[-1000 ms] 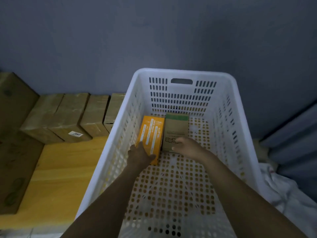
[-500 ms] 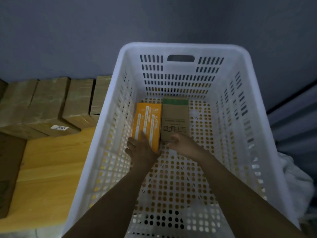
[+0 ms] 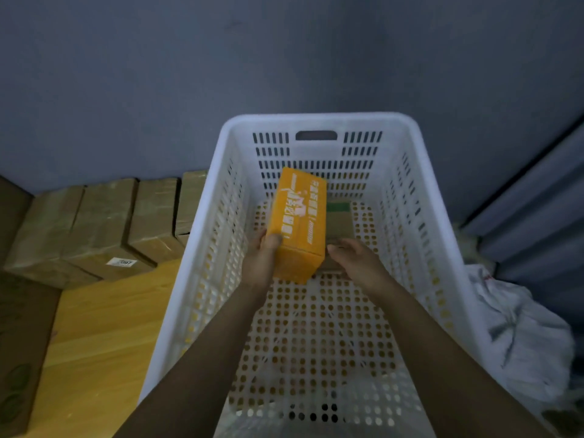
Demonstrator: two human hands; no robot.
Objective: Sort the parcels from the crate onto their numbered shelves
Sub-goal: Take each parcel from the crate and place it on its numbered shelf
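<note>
Taped cardboard boxes (image 3: 94,235): a row on the wooden worktop (image 3: 104,327), outside the crate. One carries a white label too blurred to read. Whether these are sorted parcels cannot be told.
Numbered shelves: none in view, so nothing here shows a parcel placed.
Crate (image 3: 316,118): white perforated plastic, open-topped. Only two parcels show inside, both at the far end; the rest of its floor is bare.
Left hand (image 3: 262,263): grips the near end of the orange box, thumb on the top face, fingers wrapped below.
Orange box (image 3: 298,222): held clear of the crate floor, tilted, inside the crate walls and not yet over the rim.
Brown carton (image 3: 339,222): lies flat on the crate floor, partly hidden behind the orange box.
Right hand (image 3: 357,260): at the carton's near end, touching it; whether its fingers have closed on it cannot be told.
White cloth (image 3: 521,327): heaped right of the crate.
Progress: judged late in emptying the crate. Left to do: carry out both parcels and shelve each by number.
</note>
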